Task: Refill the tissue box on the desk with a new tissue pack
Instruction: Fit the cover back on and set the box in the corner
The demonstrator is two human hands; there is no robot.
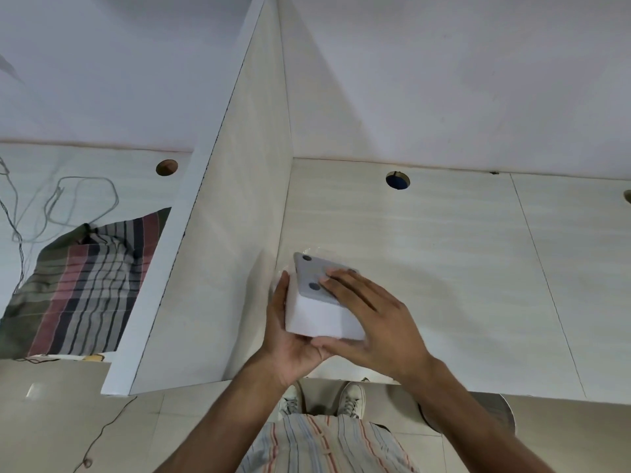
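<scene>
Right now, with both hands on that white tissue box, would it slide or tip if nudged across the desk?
The tissue box looks light, since the left hand cradles it easily. Its flat faces suggest sliding on the smooth desk rather than rolling. The right hand presses its grey panel, which may come loose.

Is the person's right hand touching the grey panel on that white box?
Touching. The head view shows the right hand lying flat over the grey panel, fingertips pressed on its surface, while the left hand cups the white box from beneath.
</scene>
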